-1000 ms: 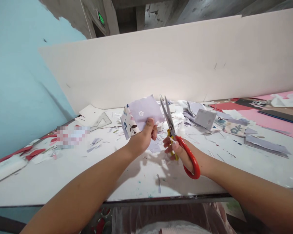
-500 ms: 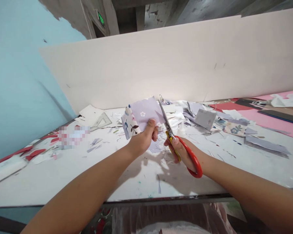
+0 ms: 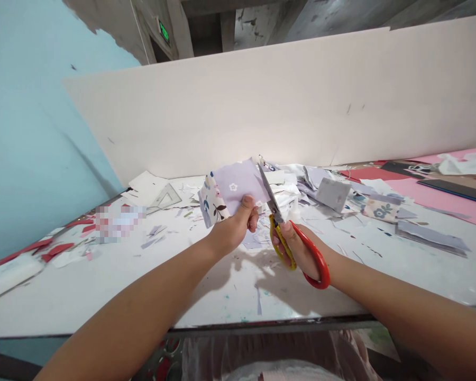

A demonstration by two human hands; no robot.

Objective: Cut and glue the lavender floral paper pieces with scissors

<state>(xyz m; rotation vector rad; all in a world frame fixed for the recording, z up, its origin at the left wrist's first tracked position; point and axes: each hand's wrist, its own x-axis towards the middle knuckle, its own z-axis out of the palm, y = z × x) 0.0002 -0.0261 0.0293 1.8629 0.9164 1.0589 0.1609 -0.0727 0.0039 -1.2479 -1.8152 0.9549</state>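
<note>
To the far left of the left hand [image 3: 238,222] we note red scraps [image 3: 57,251]; nearer, beyond its wrist, a set square [image 3: 166,197] lies among paper offcuts. Between the scraps and the left forearm, the white table [image 3: 122,296] offers a broad open stretch.

The left hand is closed in a pinch on the lilac floral piece [image 3: 238,182], thumb across the front, fingers curled behind. The piece stands up beyond the thumb, cream patterned band at its left, plain right edge facing the scissors [image 3: 276,211].

The right hand, just beside, holds these by the red and yellow handles; the blades look nearly together and run along that edge. Whether they bite, we cannot tell. We judge the step to be trimming this edge. The next move would call for a steady left pinch, blades aligned with the edge, left fingertips out of their line.

Right of the right hand, a grey block [image 3: 333,194] and lilac strips [image 3: 432,236] narrow the room for swinging outward. Toward the body, below both hands, the table's front edge [image 3: 238,329] leaves moderate room.
</note>
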